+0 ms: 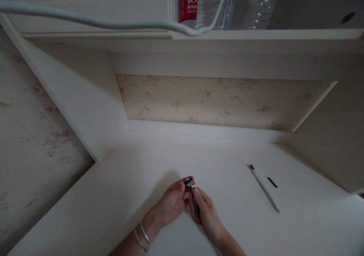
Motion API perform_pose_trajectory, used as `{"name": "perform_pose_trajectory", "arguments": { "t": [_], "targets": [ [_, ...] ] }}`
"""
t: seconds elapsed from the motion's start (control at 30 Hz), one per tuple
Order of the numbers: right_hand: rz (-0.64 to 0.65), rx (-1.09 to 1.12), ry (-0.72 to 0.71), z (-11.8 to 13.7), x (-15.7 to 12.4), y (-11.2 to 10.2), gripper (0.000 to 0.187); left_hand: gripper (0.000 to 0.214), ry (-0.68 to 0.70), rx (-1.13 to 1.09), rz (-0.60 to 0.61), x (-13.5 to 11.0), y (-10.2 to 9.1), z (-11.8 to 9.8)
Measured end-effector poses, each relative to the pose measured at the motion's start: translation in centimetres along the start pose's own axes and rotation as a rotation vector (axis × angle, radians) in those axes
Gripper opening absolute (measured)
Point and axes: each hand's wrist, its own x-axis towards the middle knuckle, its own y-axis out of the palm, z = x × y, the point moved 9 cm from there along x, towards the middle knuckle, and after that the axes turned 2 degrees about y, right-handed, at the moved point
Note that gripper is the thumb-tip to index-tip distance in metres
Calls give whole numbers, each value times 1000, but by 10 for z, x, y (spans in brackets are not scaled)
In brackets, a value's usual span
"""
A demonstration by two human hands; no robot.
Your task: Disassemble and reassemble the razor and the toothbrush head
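Both my hands meet over the white desk (119, 195) on a small dark razor-like tool (191, 188) with a shiny metal head. My left hand (172, 203), with thin bangles on its wrist, pinches the head of the tool with its fingertips. My right hand (206, 214) is closed round the dark handle below. The head sits just above my fingers; most of the handle is hidden by my right hand.
To the right on the desk lie a thin white stick (264, 189) with a dark tip and a small dark strip (272, 182). Above, a shelf (256, 34) carries plastic water bottles (209, 4), and a grey cable (93, 21) runs across it. White side panels enclose the desk.
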Motion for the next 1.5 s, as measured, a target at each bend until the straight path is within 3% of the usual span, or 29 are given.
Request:
{"name": "perform_pose_trajectory", "arguments": {
  "t": [0.5, 0.97, 1.5],
  "targets": [
    [21, 166, 110, -4, -4, 1, 40, 30, 2, -2, 57, -2, 8, -5],
    [71, 102, 125, 2, -7, -1, 43, 40, 40, 193, 121, -2, 9, -13],
    [71, 120, 140, 2, -7, -4, 41, 39, 106, 387, 76, 0, -1, -19]
  ]
}}
